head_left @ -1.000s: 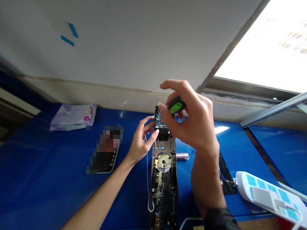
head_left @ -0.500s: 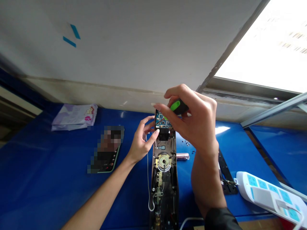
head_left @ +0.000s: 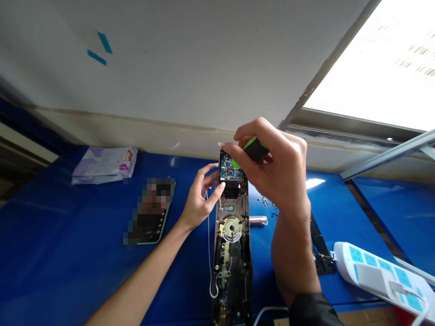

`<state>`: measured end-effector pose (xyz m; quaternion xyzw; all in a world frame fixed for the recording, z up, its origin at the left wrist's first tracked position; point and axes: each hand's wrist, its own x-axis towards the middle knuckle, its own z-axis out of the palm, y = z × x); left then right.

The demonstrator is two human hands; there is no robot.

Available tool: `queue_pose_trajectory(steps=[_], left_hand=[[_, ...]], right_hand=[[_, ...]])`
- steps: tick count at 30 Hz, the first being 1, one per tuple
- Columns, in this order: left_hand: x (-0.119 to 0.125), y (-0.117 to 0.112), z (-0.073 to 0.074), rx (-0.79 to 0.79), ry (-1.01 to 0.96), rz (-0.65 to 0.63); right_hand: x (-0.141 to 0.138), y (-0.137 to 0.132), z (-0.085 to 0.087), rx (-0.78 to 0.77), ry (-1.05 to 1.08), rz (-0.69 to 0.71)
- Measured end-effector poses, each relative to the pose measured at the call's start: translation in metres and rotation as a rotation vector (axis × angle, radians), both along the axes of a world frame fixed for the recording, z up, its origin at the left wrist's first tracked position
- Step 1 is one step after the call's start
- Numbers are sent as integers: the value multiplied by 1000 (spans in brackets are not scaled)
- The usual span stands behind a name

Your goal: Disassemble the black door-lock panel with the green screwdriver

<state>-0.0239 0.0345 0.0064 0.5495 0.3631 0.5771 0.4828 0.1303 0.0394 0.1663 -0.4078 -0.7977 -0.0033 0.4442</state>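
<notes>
A long, dark opened lock body lies lengthwise before me, with a blue circuit board at its far end and a round metal part midway. My left hand grips the left edge of the lock body, thumb on top near the board, fingers along the side. Held in my right hand is a green and black screwdriver, tilted, its thin shaft slanting down to the left side of the board. Whether its tip sits in a screw is too small to tell. A white cable runs along the body's left side.
Several small screws and a pinkish cylinder lie right of the lock body. A black plate and a white power strip are farther right. Left are a phone and a packet on the blue table.
The screwdriver's handle has turned in my right fingers, and the thumb has shifted slightly. My left hand keeps its hold on the lock body. The view moved a little.
</notes>
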Motion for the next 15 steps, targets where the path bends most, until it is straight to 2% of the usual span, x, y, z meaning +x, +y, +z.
queue_pose_trajectory(steps=[6,11,15], left_hand=[[0,-1,2,-6,-15,-25],[-1,-1,0,-4,-10,-10],[-1,0,-2,-5,2,2]], right_hand=[[3,-2,4,-50,3,124],[2,0,0,-14,5,25],[3,0,2,-17,8,58]])
